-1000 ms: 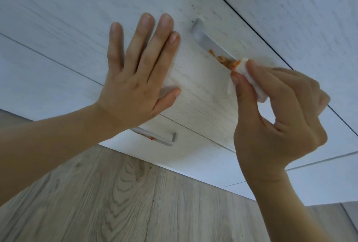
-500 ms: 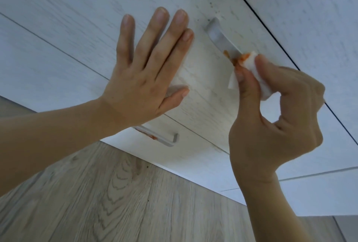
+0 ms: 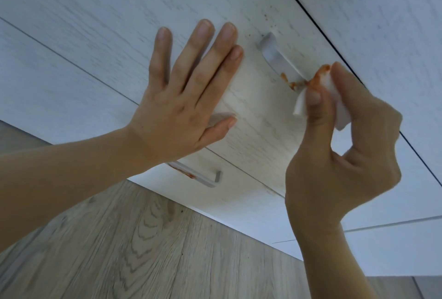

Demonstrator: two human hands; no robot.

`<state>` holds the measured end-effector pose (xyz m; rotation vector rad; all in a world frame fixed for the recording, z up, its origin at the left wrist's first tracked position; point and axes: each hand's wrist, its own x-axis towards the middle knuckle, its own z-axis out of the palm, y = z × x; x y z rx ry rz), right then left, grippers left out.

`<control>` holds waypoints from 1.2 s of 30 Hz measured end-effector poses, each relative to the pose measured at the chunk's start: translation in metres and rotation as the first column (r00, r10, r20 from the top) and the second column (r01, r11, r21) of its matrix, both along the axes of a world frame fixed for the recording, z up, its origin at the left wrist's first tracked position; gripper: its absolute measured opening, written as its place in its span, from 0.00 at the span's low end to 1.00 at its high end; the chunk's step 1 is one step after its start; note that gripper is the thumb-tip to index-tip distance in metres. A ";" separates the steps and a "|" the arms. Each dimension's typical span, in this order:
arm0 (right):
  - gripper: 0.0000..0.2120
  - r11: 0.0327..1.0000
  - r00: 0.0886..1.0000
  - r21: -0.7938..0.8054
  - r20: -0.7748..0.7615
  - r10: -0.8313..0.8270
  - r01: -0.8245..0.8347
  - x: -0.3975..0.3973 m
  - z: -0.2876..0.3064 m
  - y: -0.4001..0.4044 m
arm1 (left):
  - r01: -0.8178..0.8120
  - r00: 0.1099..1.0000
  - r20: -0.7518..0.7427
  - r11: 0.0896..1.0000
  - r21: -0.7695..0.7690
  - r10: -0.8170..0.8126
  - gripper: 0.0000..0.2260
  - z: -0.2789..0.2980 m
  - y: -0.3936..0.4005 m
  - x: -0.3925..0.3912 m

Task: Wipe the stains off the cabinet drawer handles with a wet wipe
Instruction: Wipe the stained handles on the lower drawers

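Observation:
A silver upper handle sits on a white drawer front, with orange-red stains along its lower edge near my fingers. My right hand pinches a folded white wet wipe, smeared orange at its tip, against the handle's right part. My left hand lies flat on the drawer front, fingers spread, left of the handle. A lower handle on the drawer below carries a red streak; my left wrist hides its left end.
White cabinet fronts with dark seams fill the upper view. Small orange specks dot the panel above the upper handle. Wood-grain floor lies below the cabinet.
The wipe has slid rightward along the upper handle, leaving more bare metal on the left. The wipe's tip shows more orange. My left hand stays flat on the drawer.

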<state>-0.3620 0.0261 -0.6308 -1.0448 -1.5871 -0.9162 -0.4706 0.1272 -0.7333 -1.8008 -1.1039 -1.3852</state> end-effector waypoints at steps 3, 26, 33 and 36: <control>0.12 0.998 0.990 -0.013 0.129 -0.055 0.057 0.014 -0.001 -0.004 | 0.020 1.000 -0.005 1.000 0.013 -0.020 0.31 0.000 0.000 0.000; 0.11 1.000 0.999 -0.004 0.045 -0.003 0.004 -0.004 -0.003 0.001 | 0.037 0.999 0.003 0.999 0.040 -0.037 0.34 -0.005 0.000 -0.001; 0.11 0.999 0.999 -0.047 0.050 0.016 -0.014 -0.009 0.000 0.004 | 0.033 0.999 0.011 0.998 0.052 -0.034 0.34 -0.005 0.000 0.000; 0.11 0.999 0.999 -0.045 0.051 0.007 -0.005 -0.008 -0.001 0.003 | 0.049 0.999 0.012 0.998 0.050 -0.050 0.34 -0.004 0.000 -0.001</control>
